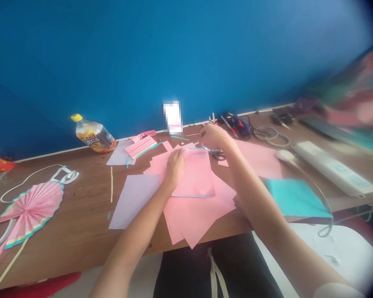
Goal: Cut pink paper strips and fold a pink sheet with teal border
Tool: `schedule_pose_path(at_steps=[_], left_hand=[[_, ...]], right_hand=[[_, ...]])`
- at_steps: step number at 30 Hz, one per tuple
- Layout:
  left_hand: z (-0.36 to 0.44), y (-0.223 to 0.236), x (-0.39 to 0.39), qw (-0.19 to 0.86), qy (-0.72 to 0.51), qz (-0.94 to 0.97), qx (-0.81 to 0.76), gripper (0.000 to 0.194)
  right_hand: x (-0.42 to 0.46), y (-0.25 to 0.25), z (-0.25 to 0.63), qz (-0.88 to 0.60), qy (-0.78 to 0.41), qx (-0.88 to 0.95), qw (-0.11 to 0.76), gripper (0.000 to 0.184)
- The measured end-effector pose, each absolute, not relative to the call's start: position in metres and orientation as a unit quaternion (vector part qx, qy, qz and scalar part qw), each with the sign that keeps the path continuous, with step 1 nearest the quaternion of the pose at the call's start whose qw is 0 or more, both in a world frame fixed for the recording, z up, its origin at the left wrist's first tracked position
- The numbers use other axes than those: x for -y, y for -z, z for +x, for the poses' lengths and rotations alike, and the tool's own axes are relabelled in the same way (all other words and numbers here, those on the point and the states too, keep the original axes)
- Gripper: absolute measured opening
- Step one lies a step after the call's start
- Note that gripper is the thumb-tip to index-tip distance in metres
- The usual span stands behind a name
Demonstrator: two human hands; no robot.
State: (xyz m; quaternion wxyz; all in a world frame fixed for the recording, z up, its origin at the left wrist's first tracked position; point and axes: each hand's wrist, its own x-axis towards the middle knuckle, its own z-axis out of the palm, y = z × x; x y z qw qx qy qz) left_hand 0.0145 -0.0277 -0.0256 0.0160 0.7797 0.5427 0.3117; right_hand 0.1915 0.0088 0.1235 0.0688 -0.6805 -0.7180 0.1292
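Observation:
My left hand lies on the left side of a pink paper sheet, pressing near its top edge; its fingers look stretched out over the paper. Thin blue strips run along the sheet's top and bottom edges. Beneath it spreads a stack of pink papers. My right hand hovers just past the sheet's top right corner with its fingers pinched together; what they hold, if anything, I cannot make out. Below this hand, dark looped handles, perhaps of scissors, and a shiny curved edge are partly hidden.
Left are a pink folded paper fan, a tilted bottle and lilac paper. A pleated pink strip lies behind. On the right are teal paper, a white power strip and cables. A blue wall borders the table.

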Motion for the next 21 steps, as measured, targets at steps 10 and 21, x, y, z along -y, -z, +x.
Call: schedule_pose_path(at_steps=[10,21], left_hand=[[0.017,0.019,0.038,0.015,-0.319,0.777,-0.543,0.038],[0.019,0.018,0.035,0.011,-0.291,0.781,-0.553,0.037]], right_hand=[[-0.007,-0.125,0.196,-0.684,-0.146,0.715,0.025,0.020],[-0.009,-0.135,0.204,-0.699,-0.185,0.689,-0.045,0.022]])
